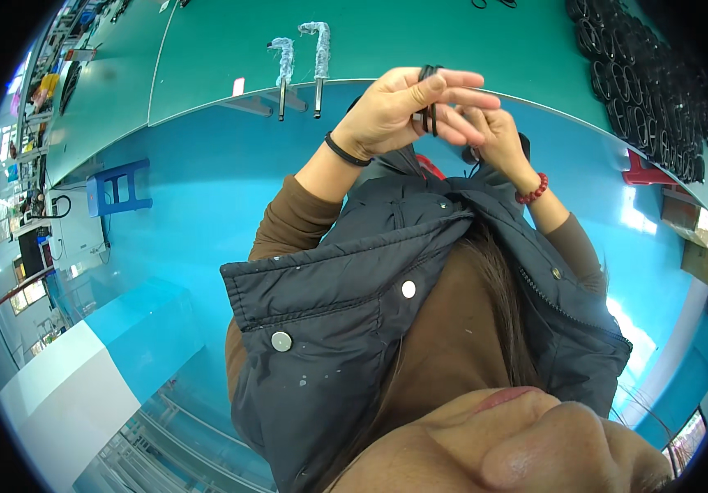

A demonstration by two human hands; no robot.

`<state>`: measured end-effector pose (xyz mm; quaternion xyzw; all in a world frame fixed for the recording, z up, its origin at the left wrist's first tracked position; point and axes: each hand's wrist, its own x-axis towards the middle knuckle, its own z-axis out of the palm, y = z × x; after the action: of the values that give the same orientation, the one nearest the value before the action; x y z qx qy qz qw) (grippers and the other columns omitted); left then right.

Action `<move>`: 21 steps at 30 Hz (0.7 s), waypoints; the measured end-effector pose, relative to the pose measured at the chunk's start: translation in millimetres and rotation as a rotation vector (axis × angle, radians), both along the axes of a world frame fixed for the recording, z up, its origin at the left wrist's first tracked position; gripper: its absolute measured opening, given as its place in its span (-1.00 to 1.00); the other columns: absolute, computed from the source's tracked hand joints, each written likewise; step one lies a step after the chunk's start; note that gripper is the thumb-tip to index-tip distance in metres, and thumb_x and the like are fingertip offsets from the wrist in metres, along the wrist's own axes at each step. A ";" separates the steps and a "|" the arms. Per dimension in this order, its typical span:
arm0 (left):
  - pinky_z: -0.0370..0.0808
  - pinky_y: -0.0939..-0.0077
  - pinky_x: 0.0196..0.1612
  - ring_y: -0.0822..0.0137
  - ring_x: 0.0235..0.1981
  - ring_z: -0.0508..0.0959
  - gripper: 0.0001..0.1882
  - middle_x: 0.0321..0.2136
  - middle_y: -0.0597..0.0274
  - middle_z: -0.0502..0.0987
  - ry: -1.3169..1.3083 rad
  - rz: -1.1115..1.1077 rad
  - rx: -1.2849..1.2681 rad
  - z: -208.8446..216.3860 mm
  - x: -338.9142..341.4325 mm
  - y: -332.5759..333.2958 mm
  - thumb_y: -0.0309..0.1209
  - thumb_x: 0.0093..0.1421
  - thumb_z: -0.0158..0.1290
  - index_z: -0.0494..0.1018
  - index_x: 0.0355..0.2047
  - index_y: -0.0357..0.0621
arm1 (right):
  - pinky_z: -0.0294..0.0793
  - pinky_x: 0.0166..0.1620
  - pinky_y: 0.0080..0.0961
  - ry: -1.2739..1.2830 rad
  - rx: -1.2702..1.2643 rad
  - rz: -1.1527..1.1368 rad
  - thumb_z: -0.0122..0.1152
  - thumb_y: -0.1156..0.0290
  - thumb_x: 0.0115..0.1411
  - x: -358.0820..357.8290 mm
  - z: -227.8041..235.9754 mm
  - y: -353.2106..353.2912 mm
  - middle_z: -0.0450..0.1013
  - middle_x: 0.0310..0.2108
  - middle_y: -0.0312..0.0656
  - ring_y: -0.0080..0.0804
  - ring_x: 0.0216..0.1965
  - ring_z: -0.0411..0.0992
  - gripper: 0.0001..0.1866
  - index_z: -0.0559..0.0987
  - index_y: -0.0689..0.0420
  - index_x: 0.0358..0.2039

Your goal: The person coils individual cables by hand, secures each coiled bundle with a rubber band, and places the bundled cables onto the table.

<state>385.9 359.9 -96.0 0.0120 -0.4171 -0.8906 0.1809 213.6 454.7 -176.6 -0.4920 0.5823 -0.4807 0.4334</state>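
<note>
My left hand [407, 107], with a black band round its wrist, is raised in front of the table's near edge. A thin black cord [428, 117] runs in loops round its outstretched fingers, with the thumb lying against it. Close by on the right is my right hand [503, 140], wearing a red bead bracelet [532, 189]. Its fingers are bent and partly hidden behind the left fingertips, so I cannot tell whether they grip the cord.
On the green table [419, 41], two metal rods wrapped in pale, fuzzy material [322, 53] jut past the near edge. Many coiled black cords [629, 90] cover its right end. A blue stool [120, 188] stands at left, a red stool [643, 168] at right.
</note>
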 end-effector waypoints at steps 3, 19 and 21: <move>0.49 0.22 -0.01 -0.06 0.02 0.43 -0.47 0.05 -0.29 0.30 0.021 0.177 -0.063 2.0 0.0 -10.9 -0.22 0.34 -0.24 0.14 0.12 -0.46 | 0.34 -0.52 -0.50 0.135 0.059 0.131 -0.10 0.39 0.29 8.8 8.9 20.6 0.35 -0.69 -0.17 -0.43 -0.64 0.37 -0.81 0.44 0.21 -0.32; 0.57 0.48 -0.22 0.09 -0.19 0.57 -0.50 -0.15 -0.25 0.47 -0.019 -0.149 -0.076 -2.1 8.0 -6.7 -0.22 0.35 -0.25 0.22 0.05 -0.50 | 0.29 -0.55 -0.74 -0.078 -0.102 0.096 -0.05 0.29 0.29 -7.8 30.3 -18.2 0.34 -0.65 -0.39 -0.68 -0.63 0.27 -0.74 0.52 0.20 -0.31; 0.56 0.38 -0.14 0.07 -0.16 0.56 -0.51 -0.12 -0.24 0.46 0.043 0.184 0.046 -1.2 9.0 -7.3 -0.23 0.35 -0.26 0.22 0.05 -0.48 | 0.28 -0.55 -0.71 -0.173 0.090 0.116 -0.11 0.32 0.31 7.5 16.2 1.6 0.30 -0.68 -0.38 -0.69 -0.65 0.26 -0.75 0.50 0.20 -0.27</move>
<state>394.9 352.6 -97.1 0.0352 -0.3897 -0.8796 0.2704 221.1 456.4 -160.4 -0.4618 0.5343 -0.4686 0.5308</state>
